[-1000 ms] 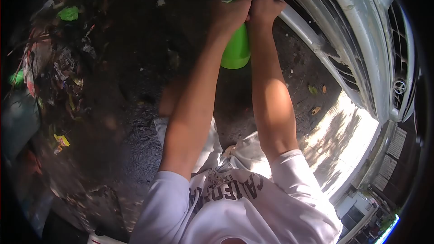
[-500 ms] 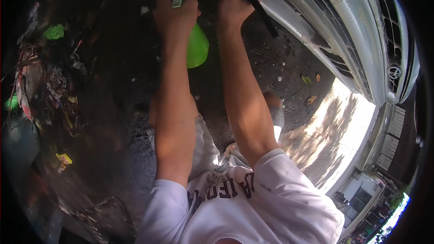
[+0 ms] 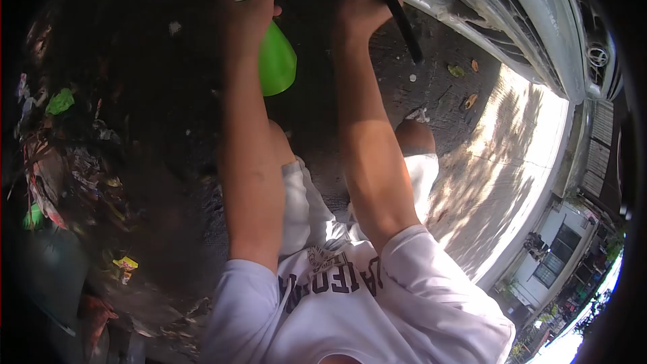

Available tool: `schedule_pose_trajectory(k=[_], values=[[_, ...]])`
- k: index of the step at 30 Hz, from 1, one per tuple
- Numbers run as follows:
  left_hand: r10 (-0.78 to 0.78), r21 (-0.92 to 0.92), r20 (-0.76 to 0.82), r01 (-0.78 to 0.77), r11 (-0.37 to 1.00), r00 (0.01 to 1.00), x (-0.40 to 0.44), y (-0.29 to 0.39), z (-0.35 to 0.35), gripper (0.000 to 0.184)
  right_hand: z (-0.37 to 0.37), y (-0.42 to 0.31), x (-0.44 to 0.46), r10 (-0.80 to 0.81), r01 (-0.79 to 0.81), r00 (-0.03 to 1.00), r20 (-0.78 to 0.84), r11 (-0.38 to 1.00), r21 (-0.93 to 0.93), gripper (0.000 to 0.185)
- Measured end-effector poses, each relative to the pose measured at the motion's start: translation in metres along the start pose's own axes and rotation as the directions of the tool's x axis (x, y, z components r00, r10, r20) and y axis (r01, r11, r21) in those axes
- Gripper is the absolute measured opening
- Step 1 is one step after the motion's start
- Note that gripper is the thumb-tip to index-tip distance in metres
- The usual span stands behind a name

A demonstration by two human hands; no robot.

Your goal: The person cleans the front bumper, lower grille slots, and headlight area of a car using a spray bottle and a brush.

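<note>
My left hand (image 3: 249,17), slightly blurred, is wrapped around a green spray bottle (image 3: 278,64). The bottle's flared body shows below the fingers and its pale top sticks up above them. My right hand (image 3: 358,10), close to the top edge of the view, grips a long black bar-like tool (image 3: 404,30). Its lower end points down to the right, and its upper part is cut off by the frame. Just right of this tool is the lower front of a silver car (image 3: 472,20).
Dark, wet-looking ground (image 3: 182,94) lies beneath my arms. Litter and leaves (image 3: 87,168) are heaped at the left, with a yellow wrapper (image 3: 125,264) lower down. Sunlit concrete (image 3: 505,155) spreads to the right, towards a white building (image 3: 549,249).
My left hand and the spray bottle have shifted slightly up and left. The right hand's black tool has moved a little right. The surroundings have shifted as my view turned.
</note>
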State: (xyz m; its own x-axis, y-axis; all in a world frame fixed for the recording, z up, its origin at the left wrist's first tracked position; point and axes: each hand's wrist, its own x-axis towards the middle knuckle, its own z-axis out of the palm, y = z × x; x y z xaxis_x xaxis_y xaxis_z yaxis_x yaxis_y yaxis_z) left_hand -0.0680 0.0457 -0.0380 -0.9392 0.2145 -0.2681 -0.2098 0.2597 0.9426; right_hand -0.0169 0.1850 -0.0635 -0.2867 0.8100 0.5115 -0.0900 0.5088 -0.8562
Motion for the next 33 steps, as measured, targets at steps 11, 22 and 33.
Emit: schedule_pose_trajectory(k=[11, 22, 33], values=[[0.025, -0.018, -0.021, -0.026, 1.0, 0.999, -0.026, 0.03, 0.002, 0.035, -0.037, -0.022, 0.009, 0.124, -0.129, 0.992, 0.036, 0.962, 0.239, 0.012], [0.178, 0.167, -0.26, -0.138, 0.976, 0.949, -0.048, 0.038, -0.042, 0.037, 0.033, -0.027, -0.012, -0.092, 0.092, 0.994, 0.064, 0.996, 0.011, 0.013], [-0.001, -0.09, -0.259, -0.023, 0.996, 0.966, -0.071, 0.046, -0.068, 0.032, 0.061, -0.02, -0.014, 0.047, -0.079, 0.996, 0.082, 0.882, 0.465, 0.011]])
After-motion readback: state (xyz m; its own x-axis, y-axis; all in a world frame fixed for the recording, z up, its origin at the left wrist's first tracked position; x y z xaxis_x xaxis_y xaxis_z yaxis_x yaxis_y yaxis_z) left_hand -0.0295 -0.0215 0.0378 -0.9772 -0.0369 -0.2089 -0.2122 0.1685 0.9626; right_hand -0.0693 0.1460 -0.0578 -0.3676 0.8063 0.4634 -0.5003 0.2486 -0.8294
